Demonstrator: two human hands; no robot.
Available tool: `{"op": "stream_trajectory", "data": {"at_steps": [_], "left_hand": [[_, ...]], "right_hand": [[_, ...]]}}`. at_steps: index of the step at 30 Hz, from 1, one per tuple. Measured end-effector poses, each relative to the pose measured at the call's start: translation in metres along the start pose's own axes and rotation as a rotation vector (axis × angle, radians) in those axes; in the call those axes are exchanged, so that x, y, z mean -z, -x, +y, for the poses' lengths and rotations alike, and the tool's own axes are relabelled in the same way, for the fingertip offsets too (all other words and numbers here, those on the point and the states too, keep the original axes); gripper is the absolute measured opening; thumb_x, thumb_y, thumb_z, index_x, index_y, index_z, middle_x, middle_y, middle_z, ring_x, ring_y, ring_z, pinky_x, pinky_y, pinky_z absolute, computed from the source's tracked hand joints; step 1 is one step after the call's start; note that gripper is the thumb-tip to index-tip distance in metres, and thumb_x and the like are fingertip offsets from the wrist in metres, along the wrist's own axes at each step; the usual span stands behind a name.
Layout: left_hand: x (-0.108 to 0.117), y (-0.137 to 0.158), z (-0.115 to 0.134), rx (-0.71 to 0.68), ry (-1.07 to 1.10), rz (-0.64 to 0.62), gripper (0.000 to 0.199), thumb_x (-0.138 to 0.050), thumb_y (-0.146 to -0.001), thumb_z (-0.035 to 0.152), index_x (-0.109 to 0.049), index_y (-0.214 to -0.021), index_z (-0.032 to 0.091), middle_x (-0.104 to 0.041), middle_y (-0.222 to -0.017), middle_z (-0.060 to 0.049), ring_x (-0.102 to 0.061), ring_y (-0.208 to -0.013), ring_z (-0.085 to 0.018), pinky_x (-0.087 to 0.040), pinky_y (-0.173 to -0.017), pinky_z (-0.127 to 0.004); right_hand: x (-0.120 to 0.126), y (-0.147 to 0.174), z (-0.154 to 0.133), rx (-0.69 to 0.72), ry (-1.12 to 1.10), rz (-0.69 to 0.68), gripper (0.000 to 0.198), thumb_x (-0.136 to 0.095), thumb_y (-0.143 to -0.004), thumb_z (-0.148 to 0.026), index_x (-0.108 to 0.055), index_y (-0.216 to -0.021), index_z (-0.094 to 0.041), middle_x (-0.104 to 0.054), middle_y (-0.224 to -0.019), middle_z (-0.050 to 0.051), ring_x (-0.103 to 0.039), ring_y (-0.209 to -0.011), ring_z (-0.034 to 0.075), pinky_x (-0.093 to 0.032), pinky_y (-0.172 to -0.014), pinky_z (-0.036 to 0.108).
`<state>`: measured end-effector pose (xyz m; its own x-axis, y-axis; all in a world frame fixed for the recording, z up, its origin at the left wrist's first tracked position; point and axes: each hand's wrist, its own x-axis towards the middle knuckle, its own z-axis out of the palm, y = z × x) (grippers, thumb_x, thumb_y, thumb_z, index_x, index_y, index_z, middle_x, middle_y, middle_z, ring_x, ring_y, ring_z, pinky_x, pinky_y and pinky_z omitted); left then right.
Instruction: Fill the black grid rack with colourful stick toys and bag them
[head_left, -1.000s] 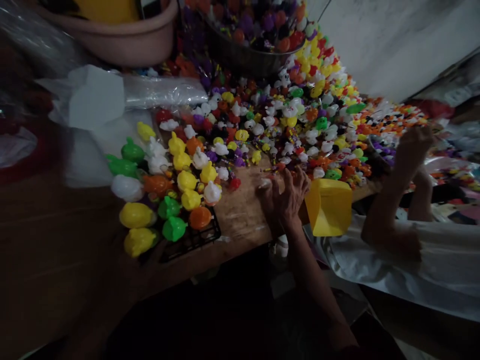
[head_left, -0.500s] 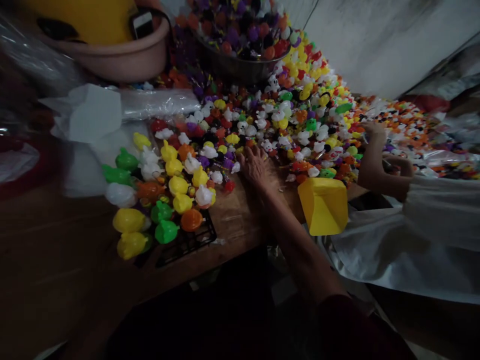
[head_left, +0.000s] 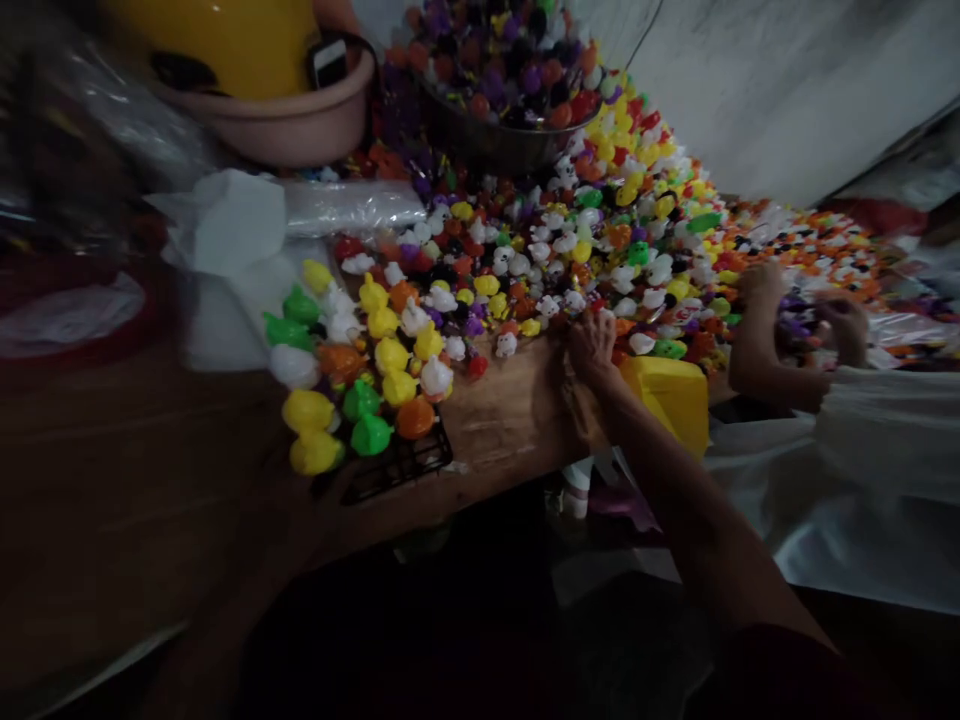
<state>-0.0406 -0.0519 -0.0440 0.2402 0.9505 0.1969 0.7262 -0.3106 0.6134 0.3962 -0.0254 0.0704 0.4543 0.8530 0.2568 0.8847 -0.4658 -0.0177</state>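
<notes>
My right hand (head_left: pixel 595 347) reaches to the front edge of a big pile of small colourful plastic toys (head_left: pixel 540 250). Its fingers are stretched forward against the toys, and I see nothing gripped in them. A yellow scoop-like plastic container (head_left: pixel 671 400) is just right of that wrist. Left of centre, larger yellow, green, white and orange toy figures (head_left: pixel 394 360) stand in rows on a black grid tray (head_left: pixel 405 465). My left hand (head_left: pixel 289 500) is a dim shape by the tray's near left corner; darkness hides its fingers.
A metal bowl (head_left: pixel 510 145) heaped with toys stands at the back, beside a pink basin (head_left: pixel 300 130) with a phone (head_left: pixel 328 62) at its rim. Clear plastic packaging (head_left: pixel 352 205) lies behind the tray. At right, another person's arms (head_left: pixel 757 340) reach into the pile.
My right hand has moved right along the pile's front edge, close to the yellow container. Bare wooden table shows where it was. The view has shifted slightly left.
</notes>
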Motion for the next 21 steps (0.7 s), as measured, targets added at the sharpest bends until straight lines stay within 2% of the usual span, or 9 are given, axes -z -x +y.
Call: {"op": "stream_trajectory", "data": {"at_steps": [3, 4, 6, 8, 10, 12, 15, 18, 21], "left_hand": [[0.012, -0.005, 0.014, 0.051, -0.018, -0.028, 0.041, -0.055, -0.088, 0.052, -0.074, -0.099, 0.017, -0.075, -0.112, -0.015, -0.067, -0.111, -0.034, -0.054, -0.100, -0.046], [0.016, -0.007, 0.017, 0.019, 0.001, -0.059, 0.040, -0.055, -0.088, 0.051, -0.073, -0.104, 0.019, -0.073, -0.119, -0.013, -0.065, -0.118, -0.033, -0.050, -0.107, -0.046], [0.022, -0.011, 0.021, -0.023, 0.023, -0.057, 0.040, -0.052, -0.090, 0.050, -0.073, -0.107, 0.020, -0.073, -0.121, -0.011, -0.063, -0.123, -0.032, -0.047, -0.112, -0.046], [0.026, -0.012, 0.024, -0.014, 0.024, -0.063, 0.040, -0.050, -0.091, 0.050, -0.073, -0.104, 0.019, -0.074, -0.119, -0.011, -0.064, -0.120, -0.031, -0.048, -0.110, -0.044], [0.028, -0.011, 0.026, 0.063, 0.011, -0.087, 0.038, -0.051, -0.089, 0.050, -0.073, -0.096, 0.019, -0.076, -0.108, -0.011, -0.068, -0.109, -0.030, -0.053, -0.101, -0.042], [0.029, -0.008, 0.027, 0.155, -0.010, -0.099, 0.036, -0.054, -0.086, 0.050, -0.071, -0.086, 0.018, -0.076, -0.094, -0.010, -0.070, -0.095, -0.029, -0.057, -0.090, -0.039], [0.030, -0.004, 0.028, 0.187, -0.034, -0.063, 0.037, -0.058, -0.084, 0.054, -0.070, -0.084, 0.018, -0.075, -0.093, -0.010, -0.070, -0.093, -0.029, -0.057, -0.087, -0.039], [0.035, 0.001, 0.028, 0.175, -0.018, -0.014, 0.039, -0.060, -0.085, 0.055, -0.071, -0.091, 0.018, -0.075, -0.096, -0.010, -0.069, -0.096, -0.030, -0.057, -0.089, -0.041], [0.041, 0.005, 0.030, 0.163, -0.010, -0.012, 0.041, -0.061, -0.087, 0.055, -0.073, -0.099, 0.018, -0.075, -0.099, -0.010, -0.069, -0.096, -0.030, -0.056, -0.092, -0.043]], "right_hand": [[0.019, 0.001, -0.017, 0.072, -0.104, 0.024, 0.022, -0.051, -0.090, -0.008, -0.068, -0.102, -0.014, -0.067, -0.119, 0.020, -0.063, -0.113, 0.031, -0.048, -0.093, 0.048], [0.025, 0.006, -0.023, 0.085, -0.169, 0.083, 0.019, -0.051, -0.092, -0.014, -0.068, -0.101, -0.014, -0.067, -0.114, 0.020, -0.066, -0.108, 0.029, -0.049, -0.088, 0.045], [0.034, 0.026, -0.036, 0.114, -0.302, 0.203, 0.020, -0.051, -0.095, -0.026, -0.065, -0.107, -0.017, -0.068, -0.110, 0.017, -0.067, -0.102, 0.026, -0.050, -0.086, 0.042], [0.034, 0.058, -0.048, 0.109, -0.606, 0.322, 0.018, -0.056, -0.094, -0.035, -0.061, -0.106, -0.023, -0.069, -0.098, 0.012, -0.068, -0.085, 0.020, -0.052, -0.078, 0.038], [0.024, 0.095, -0.059, 0.060, -0.972, 0.285, 0.019, -0.060, -0.092, -0.042, -0.057, -0.100, -0.025, -0.069, -0.088, 0.008, -0.067, -0.069, 0.018, -0.054, -0.067, 0.035], [0.006, 0.125, -0.067, -0.026, -1.180, 0.141, 0.026, -0.058, -0.092, -0.049, -0.055, -0.095, -0.024, -0.068, -0.081, 0.005, -0.067, -0.064, 0.018, -0.055, -0.061, 0.034], [-0.016, 0.150, -0.067, 0.019, -1.031, 0.027, 0.028, -0.056, -0.094, -0.049, -0.063, -0.094, -0.022, -0.071, -0.086, 0.006, -0.069, -0.076, 0.021, -0.057, -0.068, 0.037], [-0.022, 0.156, -0.054, 0.232, -0.721, 0.065, 0.028, -0.051, -0.097, -0.042, -0.071, -0.106, -0.023, -0.070, -0.112, 0.013, -0.067, -0.099, 0.026, -0.056, -0.083, 0.044], [-0.021, 0.158, -0.047, 0.289, -0.486, 0.082, 0.034, -0.047, -0.099, -0.036, -0.069, -0.121, -0.024, -0.065, -0.121, 0.015, -0.063, -0.104, 0.029, -0.052, -0.090, 0.050]]}}
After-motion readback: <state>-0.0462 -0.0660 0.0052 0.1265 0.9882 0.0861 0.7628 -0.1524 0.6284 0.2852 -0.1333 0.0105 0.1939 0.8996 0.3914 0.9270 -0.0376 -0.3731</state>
